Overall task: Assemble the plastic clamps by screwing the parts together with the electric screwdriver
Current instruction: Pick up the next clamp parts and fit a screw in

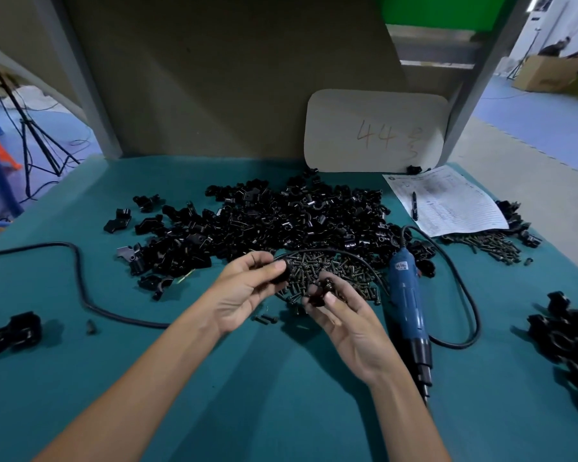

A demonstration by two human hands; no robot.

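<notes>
Two hands hovered over the teal table [187, 378]; the left hand [244, 291] pinched a black clamp part [281, 274] between thumb and curled fingers; the right hand [344, 318] clamped a small dark piece [316, 300] under its thumb, too blurred to tell whether screw or plastic; the blue electric screwdriver [406, 305] lay untouched just right of that hand, beside the loose screws [334, 270]; the heap of clamp parts [264, 221] lay beyond them.
</notes>
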